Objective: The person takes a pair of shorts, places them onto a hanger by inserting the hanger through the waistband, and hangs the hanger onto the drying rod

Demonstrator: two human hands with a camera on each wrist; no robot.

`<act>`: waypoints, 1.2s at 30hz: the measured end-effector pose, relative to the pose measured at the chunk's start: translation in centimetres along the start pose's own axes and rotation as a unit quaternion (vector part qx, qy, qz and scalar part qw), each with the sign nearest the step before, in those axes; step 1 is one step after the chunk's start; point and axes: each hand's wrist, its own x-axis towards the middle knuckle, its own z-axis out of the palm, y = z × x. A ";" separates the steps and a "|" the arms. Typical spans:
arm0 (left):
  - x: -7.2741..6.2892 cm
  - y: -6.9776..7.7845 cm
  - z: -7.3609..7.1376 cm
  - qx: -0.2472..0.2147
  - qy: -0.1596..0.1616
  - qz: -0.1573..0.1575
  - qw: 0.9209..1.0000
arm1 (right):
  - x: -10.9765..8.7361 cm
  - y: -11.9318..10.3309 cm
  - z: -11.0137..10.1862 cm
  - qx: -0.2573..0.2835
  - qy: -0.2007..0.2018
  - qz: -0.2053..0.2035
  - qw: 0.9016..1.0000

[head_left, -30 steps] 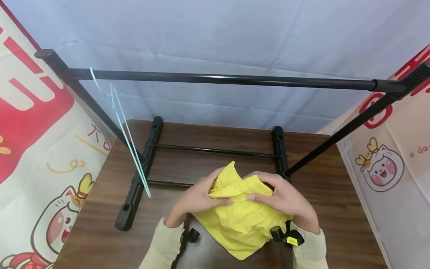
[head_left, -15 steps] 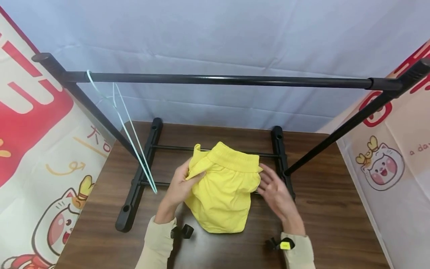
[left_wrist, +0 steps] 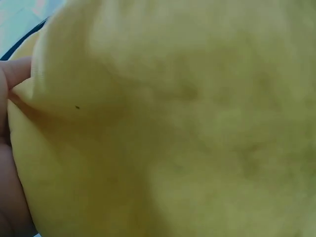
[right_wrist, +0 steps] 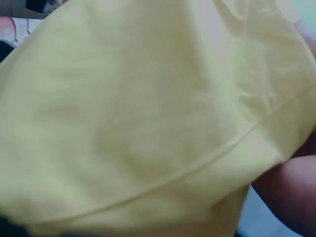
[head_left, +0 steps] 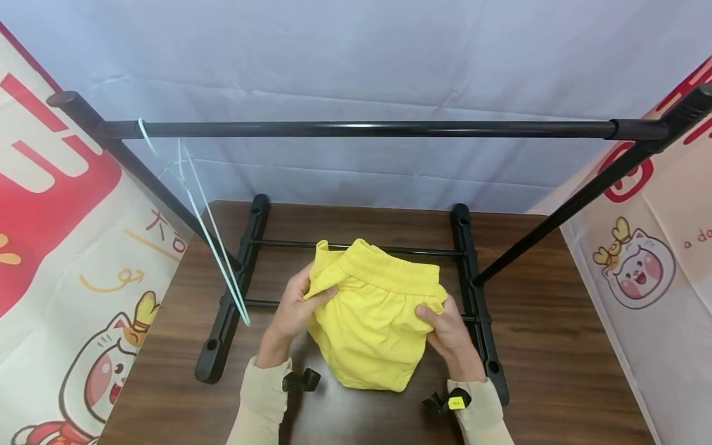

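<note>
Yellow shorts (head_left: pixel 372 321) with a gathered elastic waistband hang between my two hands, waistband toward the rack and hem toward me. My left hand (head_left: pixel 292 312) pinches the left side just below the waistband, thumb on the front. On the opposite side my right hand (head_left: pixel 449 330) grips the cloth, its thumb over the front and its fingers behind, hidden. In the left wrist view the yellow cloth (left_wrist: pixel 163 123) fills most of the picture, with fingers at its left edge. A stitched hem of the shorts (right_wrist: pixel 148 192) crosses the right wrist view.
A black garment rack stands on the brown wooden table (head_left: pixel 550 346), its top bar (head_left: pixel 356 129) running across behind the shorts. From the bar's left end hangs a pale blue hanger (head_left: pixel 214 241). The rack's feet (head_left: pixel 214 346) lie left and right of my hands. Printed sheets flank both sides.
The bunched shorts have been spread out, waistband uppermost. My hands have moved apart; my right hand let go of the cloth and now grips its right side again.
</note>
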 end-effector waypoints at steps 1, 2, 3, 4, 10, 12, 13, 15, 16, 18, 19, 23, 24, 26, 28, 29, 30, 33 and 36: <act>0.1 0.0 -0.2 0.028 0.010 -0.001 1.000 | 0.0 -0.7 0.2 -0.035 0.013 -0.024 0.999; 0.1 -0.1 -0.3 0.058 0.022 -0.002 0.998 | 0.0 -1.6 0.4 -0.077 0.027 -0.052 0.995; 0.2 0.0 -0.4 0.085 0.034 -0.004 0.996 | 0.1 -2.4 0.5 -0.125 0.041 -0.085 0.988; 0.3 0.0 -0.5 0.106 0.046 -0.008 0.993 | 0.2 -3.2 0.7 -0.179 0.056 -0.118 0.975; 0.9 0.0 -0.2 0.126 0.079 -0.034 0.988 | 0.7 -6.3 1.4 -0.387 0.095 -0.201 0.895; 0.9 -0.1 -0.1 0.117 0.071 -0.050 0.989 | 0.5 -6.7 1.4 -0.405 0.106 -0.164 0.893; 0.9 -0.1 -0.1 0.114 0.066 -0.060 0.989 | 0.3 -6.9 1.4 -0.409 0.112 -0.142 0.895; 0.8 -0.4 0.0 0.106 0.054 -0.078 0.990 | 0.0 -7.0 1.4 -0.415 0.116 -0.108 0.896; 0.7 -0.5 0.0 0.106 0.052 -0.084 0.989 | -0.1 -7.0 1.5 -0.417 0.113 -0.098 0.896; 0.5 -0.7 0.0 0.117 0.053 -0.087 0.988 | -0.2 -7.1 1.5 -0.418 0.097 -0.091 0.899; 0.4 -0.7 0.0 0.127 0.054 -0.085 0.987 | -0.2 -7.1 1.5 -0.424 0.088 -0.092 0.897; 0.1 -0.8 0.0 0.169 0.051 -0.065 0.982 | 0.3 -7.4 1.8 -0.473 0.070 -0.115 0.871; 0.1 -0.7 0.0 0.175 0.050 -0.064 0.981 | 0.4 -7.5 1.8 -0.489 0.066 -0.122 0.861; 0.0 -0.7 0.1 0.178 0.048 -0.061 0.981 | 0.6 -7.6 2.0 -0.517 0.057 -0.138 0.843; 0.0 -0.6 0.2 0.175 0.051 -0.061 0.981 | 0.7 -7.6 2.1 -0.536 0.045 -0.149 0.830; 0.0 -0.6 0.3 0.172 0.052 -0.060 0.982 | 0.8 -7.6 2.2 -0.545 0.041 -0.156 0.823; -0.1 -0.6 0.4 0.170 0.054 -0.058 0.982 | 0.9 -7.5 2.2 -0.554 0.039 -0.159 0.816; -0.1 -0.8 0.7 0.164 0.062 -0.051 0.983 | 0.8 -6.7 2.0 -0.544 0.071 -0.150 0.823; -0.2 -1.0 0.9 0.161 0.077 -0.044 0.983 | 0.0 -5.4 1.6 -0.434 0.124 -0.119 0.885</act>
